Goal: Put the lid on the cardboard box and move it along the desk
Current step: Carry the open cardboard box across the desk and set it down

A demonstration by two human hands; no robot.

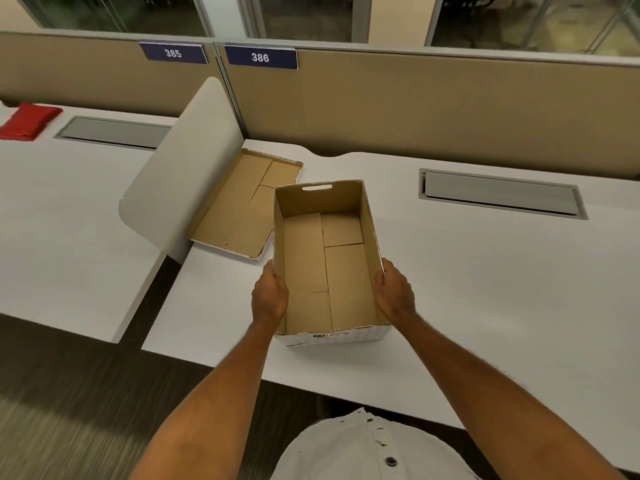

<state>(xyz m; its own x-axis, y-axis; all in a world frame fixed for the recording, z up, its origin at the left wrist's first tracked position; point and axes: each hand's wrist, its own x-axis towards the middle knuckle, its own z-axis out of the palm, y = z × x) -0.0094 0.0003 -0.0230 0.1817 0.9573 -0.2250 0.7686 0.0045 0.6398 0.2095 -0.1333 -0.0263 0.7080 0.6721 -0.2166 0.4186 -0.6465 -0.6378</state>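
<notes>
An open cardboard box (325, 258), brown inside and white outside, stands on the white desk (485, 289) in front of me. My left hand (270, 296) presses on its left wall near the front, and my right hand (394, 292) grips its right wall opposite. The box is empty, with a hand slot in its far wall. Its lid (239, 206) lies upside down on the desk just left of and behind the box, with its far right part hidden behind the box's corner.
A curved white divider panel (180, 178) stands left of the lid, between this desk and the neighbouring one. A grey cable hatch (502, 195) is set in the desk at right. Tan partition walls run along the back. A red cloth (27, 121) lies far left.
</notes>
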